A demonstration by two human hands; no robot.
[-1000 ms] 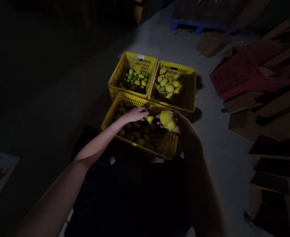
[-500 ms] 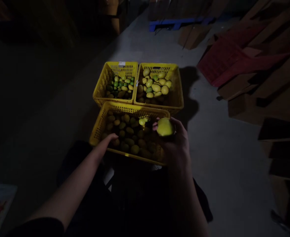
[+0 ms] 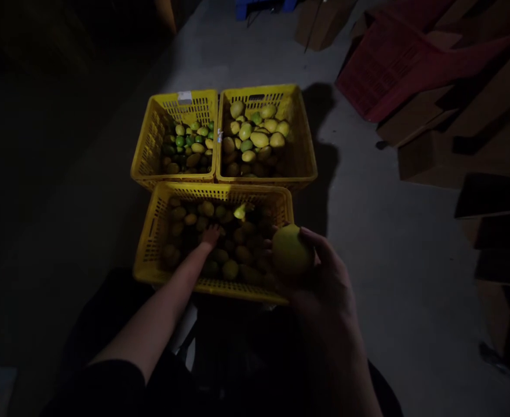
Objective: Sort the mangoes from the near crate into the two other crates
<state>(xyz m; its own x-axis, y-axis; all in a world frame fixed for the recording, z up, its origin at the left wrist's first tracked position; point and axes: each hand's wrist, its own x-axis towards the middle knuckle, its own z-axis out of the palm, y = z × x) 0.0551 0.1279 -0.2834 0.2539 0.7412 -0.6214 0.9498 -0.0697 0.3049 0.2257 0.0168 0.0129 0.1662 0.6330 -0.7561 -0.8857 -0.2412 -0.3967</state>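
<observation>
In my right hand (image 3: 331, 278) is a large yellow-green lemon (image 3: 292, 249), held up over the right end of the near yellow crate (image 3: 145, 255). The fingers curl around it from below and the side. My left hand (image 3: 212, 234) reaches down into that same crate, fingers apart over the dim lemons (image 3: 230, 270). Whether it touches one is hard to tell in the shadow. One brightly lit lemon (image 3: 240, 211) lies near the crate's far wall.
Behind stand two more yellow crates: the left one (image 3: 139, 150) holds small green and yellow fruit, the right one (image 3: 309, 153) yellow lemons. A red crate (image 3: 381, 69) and cardboard boxes (image 3: 429, 153) line the right side. A blue pallet (image 3: 266, 7) is at the back.
My left hand has moved from the crate's near edge further in over the fruit. The right hand, still holding the lemon, appears lower and closer. The view has shifted.
</observation>
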